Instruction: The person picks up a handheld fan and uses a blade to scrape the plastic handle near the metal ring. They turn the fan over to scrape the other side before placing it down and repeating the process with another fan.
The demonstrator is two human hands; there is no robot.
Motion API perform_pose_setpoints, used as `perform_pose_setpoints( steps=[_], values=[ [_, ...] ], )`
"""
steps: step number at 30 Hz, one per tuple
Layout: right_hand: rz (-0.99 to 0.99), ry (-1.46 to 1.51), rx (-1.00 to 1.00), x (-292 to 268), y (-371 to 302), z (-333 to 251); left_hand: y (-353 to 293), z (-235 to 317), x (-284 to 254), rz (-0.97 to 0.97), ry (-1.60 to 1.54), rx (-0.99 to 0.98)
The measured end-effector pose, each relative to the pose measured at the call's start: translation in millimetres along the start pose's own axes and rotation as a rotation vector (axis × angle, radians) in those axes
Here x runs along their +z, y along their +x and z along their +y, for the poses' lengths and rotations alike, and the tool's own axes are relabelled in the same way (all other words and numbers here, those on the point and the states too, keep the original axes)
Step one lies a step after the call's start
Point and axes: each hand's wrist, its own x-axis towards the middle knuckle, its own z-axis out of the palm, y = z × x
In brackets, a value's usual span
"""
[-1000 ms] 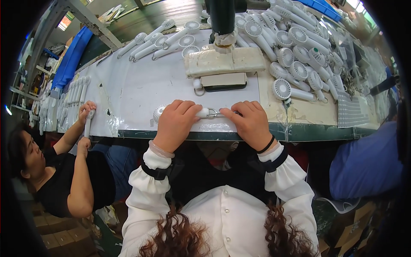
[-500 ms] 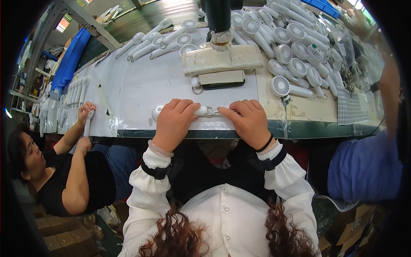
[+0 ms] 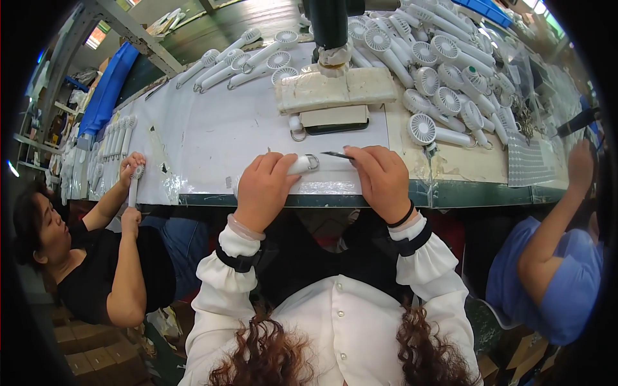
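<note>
Wrapped round a white handheld fan [image 3: 299, 165], my left hand [image 3: 264, 190] is closed near the front of the table. The handle's end sticks out to the right of the fingers, with a metal loop [image 3: 313, 161] on it. Most of the fan's head is hidden behind the hand. In a pinch, my right hand [image 3: 381, 182] holds a thin, dark pointed tool [image 3: 336, 155]. Its tip points left, just short of the loop and apart from it.
A stand with a padded block [image 3: 336, 90] rises behind my hands, a dark flat case [image 3: 335, 121] under it. White fans are heaped [image 3: 444, 77] at right; several lie at back left [image 3: 244, 61]. Co-workers sit left [image 3: 116, 257] and right [image 3: 547, 276]; the left one handles a fan.
The tool's tip has drawn back from the loop and tilted up. The fan's handle end has turned slightly upward in my left hand. The co-worker at right has moved an arm.
</note>
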Motion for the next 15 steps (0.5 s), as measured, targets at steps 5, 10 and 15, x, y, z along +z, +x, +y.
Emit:
perform_pose_setpoints(
  steps=[5, 10, 15],
  values=[
    [-0.037, 0.208, 0.235, -4, 2, -2, -9, 32, -16, -0.024, -0.167, -0.234],
    [-0.253, 0.623, 0.536, -3, 4, -21, -20, 43, -7, -0.009, -0.476, -0.267],
    [-0.343, 0.827, 0.575, 9, 9, -27, -18, 51, -9, -0.176, -0.66, -0.473]
  ],
)
